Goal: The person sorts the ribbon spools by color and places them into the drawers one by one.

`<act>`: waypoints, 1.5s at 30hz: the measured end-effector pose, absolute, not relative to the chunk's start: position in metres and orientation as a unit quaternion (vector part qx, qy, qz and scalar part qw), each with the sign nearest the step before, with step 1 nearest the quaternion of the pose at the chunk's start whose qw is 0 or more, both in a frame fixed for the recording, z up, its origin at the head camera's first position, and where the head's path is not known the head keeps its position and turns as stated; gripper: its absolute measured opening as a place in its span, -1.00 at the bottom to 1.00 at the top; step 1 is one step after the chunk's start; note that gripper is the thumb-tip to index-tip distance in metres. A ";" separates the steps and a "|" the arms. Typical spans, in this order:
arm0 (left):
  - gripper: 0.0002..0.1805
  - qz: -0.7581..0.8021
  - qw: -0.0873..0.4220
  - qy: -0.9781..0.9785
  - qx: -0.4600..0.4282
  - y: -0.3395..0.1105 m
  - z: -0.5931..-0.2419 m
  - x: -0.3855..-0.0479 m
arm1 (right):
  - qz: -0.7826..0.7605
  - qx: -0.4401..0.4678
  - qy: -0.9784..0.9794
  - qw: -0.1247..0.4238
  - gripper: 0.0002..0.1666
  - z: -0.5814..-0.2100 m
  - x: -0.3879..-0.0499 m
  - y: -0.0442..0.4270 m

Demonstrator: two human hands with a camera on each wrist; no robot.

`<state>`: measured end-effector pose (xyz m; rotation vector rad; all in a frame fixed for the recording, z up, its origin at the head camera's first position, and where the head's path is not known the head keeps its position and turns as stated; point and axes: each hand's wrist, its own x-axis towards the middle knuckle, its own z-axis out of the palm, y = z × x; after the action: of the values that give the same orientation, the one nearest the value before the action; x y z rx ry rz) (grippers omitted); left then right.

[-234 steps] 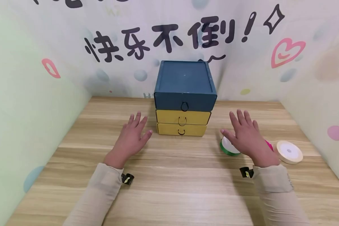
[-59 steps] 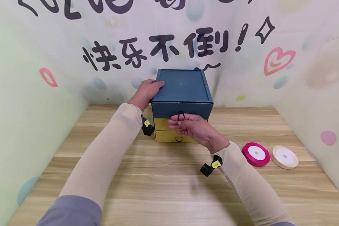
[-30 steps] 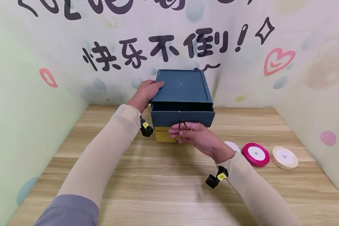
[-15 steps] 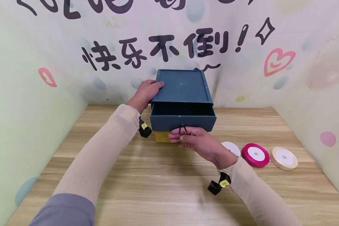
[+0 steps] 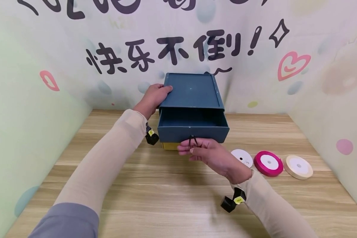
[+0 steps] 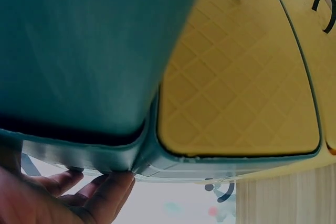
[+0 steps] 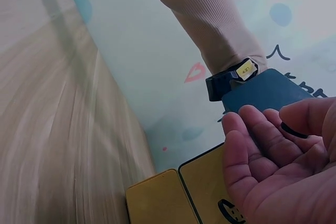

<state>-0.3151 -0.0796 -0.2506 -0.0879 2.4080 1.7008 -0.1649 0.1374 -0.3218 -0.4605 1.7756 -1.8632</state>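
A small drawer cabinet (image 5: 191,90) has a blue top section over yellow lower drawers (image 6: 236,77). The blue top drawer (image 5: 193,133) is pulled partway out, and its visible inside shows nothing. My left hand (image 5: 155,98) steadies the cabinet at its left side, thumb on the top edge; in the left wrist view its fingers (image 6: 107,195) press the side wall. With the fingers of my right hand (image 5: 209,152) through it, the black loop handle (image 5: 192,141) on the drawer front is held against the thumb. Most of the lower yellow fronts are hidden in the head view.
Right of the cabinet lie ribbon spools: one with a white face (image 5: 241,156) partly behind my right hand, a magenta one (image 5: 268,163) and a cream one (image 5: 298,167). The wooden table (image 5: 166,198) meets a printed backdrop (image 5: 122,89) behind the cabinet.
Both hands have gone from above the table to the cabinet. My right hand has drawn the blue top drawer out toward me by its loop, while my left hand stays at the side.
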 end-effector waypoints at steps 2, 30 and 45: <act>-0.35 0.575 0.096 0.812 -0.029 -0.079 -0.251 -0.315 | -0.688 -0.170 0.657 0.258 -0.62 -0.322 -0.163 0.137; -0.38 0.575 0.085 0.813 -0.025 -0.079 -0.251 -0.314 | -0.668 -0.186 0.677 0.247 -0.62 -0.330 -0.130 0.135; -0.38 0.575 0.085 0.814 -0.023 -0.080 -0.252 -0.316 | -0.666 -0.193 0.672 0.259 -0.62 -0.334 -0.112 0.137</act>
<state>-0.3160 -0.0796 -0.2520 -0.0676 2.4262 1.7141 -0.1119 0.1369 -0.3336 -0.5238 1.8219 -1.8064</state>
